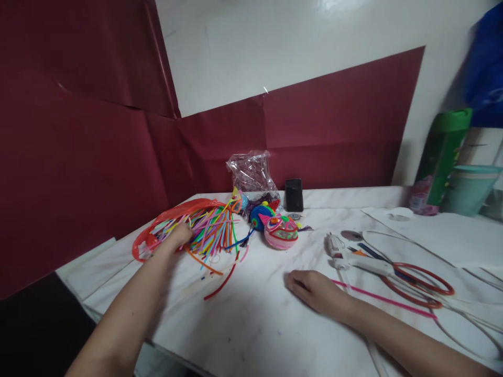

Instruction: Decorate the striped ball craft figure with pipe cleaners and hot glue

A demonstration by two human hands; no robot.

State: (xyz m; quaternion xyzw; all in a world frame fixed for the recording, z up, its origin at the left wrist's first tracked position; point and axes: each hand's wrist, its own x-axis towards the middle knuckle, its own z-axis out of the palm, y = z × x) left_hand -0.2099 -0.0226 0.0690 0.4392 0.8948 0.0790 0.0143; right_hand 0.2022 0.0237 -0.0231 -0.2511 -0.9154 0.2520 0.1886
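Note:
My left hand [183,235] reaches into a pile of colourful pipe cleaners [214,230] that lies on a red plastic bag [165,213]. Its fingers are curled down among the stems, and whatever they grip is hidden. Resting on the table, my right hand [308,288] is loosely curled, with nothing visible in it. A pink pipe cleaner [393,302] lies beyond my right forearm. Between the hands, further back, sit a pink yarn-covered ball figure [281,233] and a blue one [257,214]. Loose orange [204,262] and red [223,283] pipe cleaners lie near the pile.
At the right are a white glue gun [369,263], red-handled scissors [428,277] and several cables. Crumpled clear plastic [251,170] and a black box-like object [294,195] stand at the back. A green bottle [442,157] and a teal container [473,191] are at far right.

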